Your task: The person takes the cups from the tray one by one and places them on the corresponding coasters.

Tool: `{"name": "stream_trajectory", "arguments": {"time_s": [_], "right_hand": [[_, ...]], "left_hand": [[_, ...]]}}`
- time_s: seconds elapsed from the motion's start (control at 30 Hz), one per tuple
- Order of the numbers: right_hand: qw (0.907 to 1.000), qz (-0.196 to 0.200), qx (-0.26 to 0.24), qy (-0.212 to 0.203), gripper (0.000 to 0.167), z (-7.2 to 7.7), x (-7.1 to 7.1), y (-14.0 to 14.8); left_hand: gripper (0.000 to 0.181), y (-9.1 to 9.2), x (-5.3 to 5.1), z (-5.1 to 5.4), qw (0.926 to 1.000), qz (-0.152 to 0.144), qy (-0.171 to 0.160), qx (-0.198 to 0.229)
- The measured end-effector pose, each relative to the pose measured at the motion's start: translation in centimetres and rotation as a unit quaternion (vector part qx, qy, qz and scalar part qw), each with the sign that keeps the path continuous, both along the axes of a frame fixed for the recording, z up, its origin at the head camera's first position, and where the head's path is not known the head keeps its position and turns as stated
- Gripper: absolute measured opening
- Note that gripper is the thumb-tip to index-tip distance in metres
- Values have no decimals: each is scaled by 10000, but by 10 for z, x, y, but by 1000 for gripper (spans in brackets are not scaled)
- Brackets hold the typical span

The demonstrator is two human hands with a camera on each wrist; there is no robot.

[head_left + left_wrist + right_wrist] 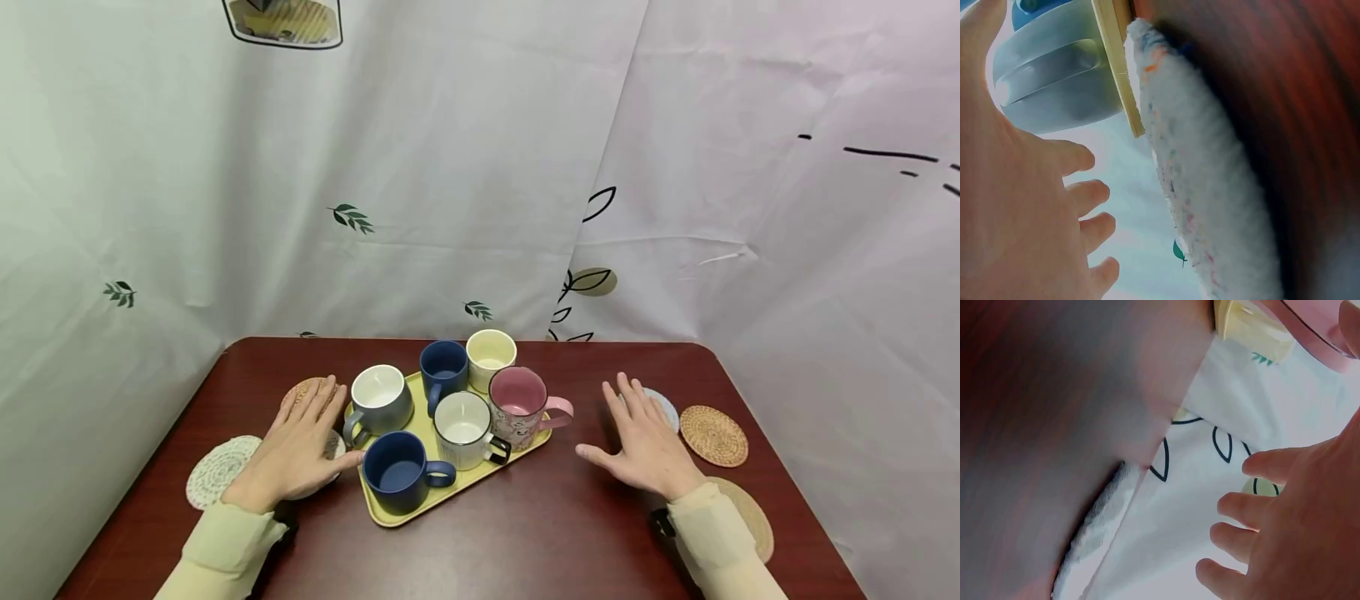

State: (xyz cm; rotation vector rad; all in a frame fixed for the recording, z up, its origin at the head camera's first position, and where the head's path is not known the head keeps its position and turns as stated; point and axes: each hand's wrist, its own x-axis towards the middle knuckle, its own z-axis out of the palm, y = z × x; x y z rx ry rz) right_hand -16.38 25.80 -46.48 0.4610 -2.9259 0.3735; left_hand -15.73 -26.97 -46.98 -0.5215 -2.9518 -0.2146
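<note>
My left hand [292,454] is held out flat with spread fingers, just left of a yellow tray [422,408], holding nothing. Several mugs stand on that tray. Nearest to the left thumb are a grey mug [397,412] with a white inside and a dark blue mug [401,492]. A white mug [459,450] with a black handle, a pink patterned mug [513,427], another blue mug [444,367] and a cream cup [491,348] stand beside them. To the right of the pink handle, my right hand [645,446] also spreads its fingers and holds nothing.
Round coasters lie on the dark red table [555,533]. At left are a speckled white coaster [213,477] and two partly hidden by my hand. At right are a whitish coaster [665,408], a woven tan coaster [716,437] and a beige coaster [752,517]. Hanging cloth surrounds the table.
</note>
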Motion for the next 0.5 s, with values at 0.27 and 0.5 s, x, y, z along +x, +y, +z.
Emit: {"name": "stream_trajectory", "arguments": {"time_s": [0.27, 0.5], "right_hand": [[9952, 824, -500, -192, 75, 3, -3, -10], [9909, 785, -1025, -366, 31, -1, -17, -23]], "left_hand": [[92, -4, 1, 3, 9992, -207, 151, 315], [47, 0, -3, 5, 9919, 283, 654, 1051]]}}
